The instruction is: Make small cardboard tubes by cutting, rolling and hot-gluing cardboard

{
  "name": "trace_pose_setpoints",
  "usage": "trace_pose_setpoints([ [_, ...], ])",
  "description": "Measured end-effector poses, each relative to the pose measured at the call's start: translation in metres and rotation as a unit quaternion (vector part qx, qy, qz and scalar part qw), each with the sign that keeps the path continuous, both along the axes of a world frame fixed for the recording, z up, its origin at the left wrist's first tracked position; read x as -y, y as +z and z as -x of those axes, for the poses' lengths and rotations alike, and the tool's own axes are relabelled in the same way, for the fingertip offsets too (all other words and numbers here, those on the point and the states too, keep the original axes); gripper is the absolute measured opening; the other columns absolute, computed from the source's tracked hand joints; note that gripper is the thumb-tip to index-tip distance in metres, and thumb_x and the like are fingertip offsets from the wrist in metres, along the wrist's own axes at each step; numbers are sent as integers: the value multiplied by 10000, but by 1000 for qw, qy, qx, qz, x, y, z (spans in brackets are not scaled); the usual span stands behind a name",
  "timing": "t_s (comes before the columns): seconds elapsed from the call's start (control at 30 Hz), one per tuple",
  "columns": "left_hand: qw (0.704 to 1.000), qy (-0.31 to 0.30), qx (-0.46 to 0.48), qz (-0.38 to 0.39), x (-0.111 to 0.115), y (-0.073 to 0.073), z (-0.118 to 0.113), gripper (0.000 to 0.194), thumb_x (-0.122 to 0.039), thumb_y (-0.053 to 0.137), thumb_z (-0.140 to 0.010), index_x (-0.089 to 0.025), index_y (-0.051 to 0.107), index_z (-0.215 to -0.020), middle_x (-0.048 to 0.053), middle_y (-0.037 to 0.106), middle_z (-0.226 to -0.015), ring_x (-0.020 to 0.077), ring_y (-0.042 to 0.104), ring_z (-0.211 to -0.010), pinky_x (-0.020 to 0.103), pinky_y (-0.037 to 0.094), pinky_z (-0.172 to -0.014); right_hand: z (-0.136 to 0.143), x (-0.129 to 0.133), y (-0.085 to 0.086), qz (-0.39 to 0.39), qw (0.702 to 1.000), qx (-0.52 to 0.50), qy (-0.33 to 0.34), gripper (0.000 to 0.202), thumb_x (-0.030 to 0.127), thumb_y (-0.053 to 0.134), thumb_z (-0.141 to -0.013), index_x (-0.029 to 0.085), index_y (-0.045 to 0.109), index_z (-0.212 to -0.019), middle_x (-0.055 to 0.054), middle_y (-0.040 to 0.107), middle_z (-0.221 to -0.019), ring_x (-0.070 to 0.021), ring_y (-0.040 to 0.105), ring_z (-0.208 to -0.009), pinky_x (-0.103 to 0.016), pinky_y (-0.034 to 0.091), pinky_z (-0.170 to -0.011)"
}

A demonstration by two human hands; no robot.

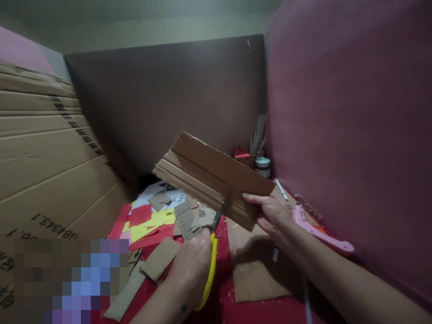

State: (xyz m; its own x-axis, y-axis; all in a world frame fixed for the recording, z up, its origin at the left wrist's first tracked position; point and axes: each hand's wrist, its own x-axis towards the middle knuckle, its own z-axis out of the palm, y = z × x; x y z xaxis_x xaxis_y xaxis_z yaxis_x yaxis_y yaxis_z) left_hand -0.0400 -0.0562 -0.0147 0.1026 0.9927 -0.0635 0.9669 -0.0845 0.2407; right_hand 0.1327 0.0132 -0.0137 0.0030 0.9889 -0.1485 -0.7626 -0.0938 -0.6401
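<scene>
My left hand [194,254] is closed around the yellow handles of a pair of scissors [212,265]. Their dark blades point up and meet the lower edge of a brown cardboard piece [216,173]; how far they have cut cannot be told. My right hand [268,211] grips that cardboard at its right end, thumb on the near face and the fingers behind it. The piece is held tilted above the red work surface, with creases running along its length. Below it lies a larger flat cardboard sheet [259,279].
Cardboard scraps [161,258], a corrugated piece [186,219] and red and yellow paper [151,225] lie to the left. A pink glue gun [320,234] rests by the right wall. Behind stands a pale green-lidded jar [262,166]. A big carton panel [43,157] rises at left.
</scene>
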Motion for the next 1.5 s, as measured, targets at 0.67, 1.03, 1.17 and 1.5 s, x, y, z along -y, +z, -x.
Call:
trace_pose_setpoints([
  [0.67,993,2,-116,1,-7,0,-6,216,-165,319,-871,-167,534,-889,114,687,-849,238,650,-820,306,408,-645,6,1,-9,-7,1000,-2,-5,358,96,780,-454,124,697,-801,-23,695,-599,-212,654,-611,-350,537,-664],
  [1.03,986,-40,-160,-14,-9,-10,12,197,-179,407,-826,-149,597,-868,141,681,-892,272,646,-838,332,443,-706,10,0,-17,-3,1000,12,11,251,123,783,-473,117,683,-704,-42,703,-623,-205,650,-616,-334,534,-656],
  [1.17,993,-41,-107,7,-7,-7,13,180,-137,417,-796,-165,593,-818,125,687,-865,262,646,-841,324,444,-703,15,5,-24,-10,999,20,43,333,140,789,-485,116,689,-802,-55,714,-687,-209,647,-614,-347,530,-638],
  [1.5,995,-21,-98,16,-11,-8,19,172,-154,594,-630,-181,620,-797,115,698,-876,268,636,-865,290,439,-727,23,11,-32,-35,997,27,59,368,140,776,-528,130,674,-882,-35,708,-736,-184,634,-622,-331,518,-633],
])
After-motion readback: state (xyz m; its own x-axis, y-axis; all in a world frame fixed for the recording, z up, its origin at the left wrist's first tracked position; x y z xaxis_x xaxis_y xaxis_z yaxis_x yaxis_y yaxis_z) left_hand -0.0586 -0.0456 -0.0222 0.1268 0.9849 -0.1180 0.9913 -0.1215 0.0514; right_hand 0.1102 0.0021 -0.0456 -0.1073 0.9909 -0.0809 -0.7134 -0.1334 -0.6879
